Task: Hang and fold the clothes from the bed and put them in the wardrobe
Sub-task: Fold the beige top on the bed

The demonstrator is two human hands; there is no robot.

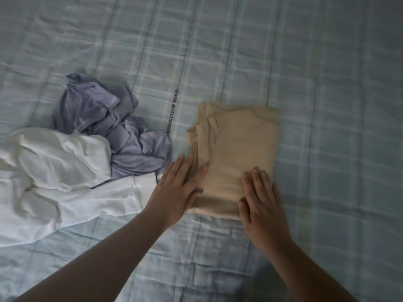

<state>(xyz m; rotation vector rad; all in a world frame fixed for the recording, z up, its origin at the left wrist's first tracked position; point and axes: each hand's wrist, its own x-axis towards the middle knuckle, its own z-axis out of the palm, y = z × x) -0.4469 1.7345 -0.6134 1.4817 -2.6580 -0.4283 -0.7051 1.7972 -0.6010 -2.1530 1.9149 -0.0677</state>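
Bare left forearm (91, 264) enters from bottom left of the frame, bare right forearm (305, 264) from bottom right, both reaching up toward centre

Left hand (178, 188): fingers straight and together, palm down, lying along the left edge of the folded beige cloth garment (239, 149); thumb rests on the fabric. Nothing gripped, just flat contact

Right hand (261, 201): also flat, fingers extended, pressing on the lower right corner of the same beige fold. No pinch, no curl, holds nothing

Beige garment sits just right of frame centre, folded to a rough rectangle, layered edges visible at its upper left, lying on the pale blue-green checked quilted bedspread (327, 83)

Crumpled white cloth garment (54, 171) at mid left, unfolded, its nearest end just beside the left hand's wrist

Crumpled lavender-grey cloth garment (122, 131) above and partly against the white one, left of centre, near the beige fold but apart from it

Dark printed lettering strip (171, 112) on the bedspread runs between the lavender heap and the beige fold. Frame slightly blurred; wardrobe not in view
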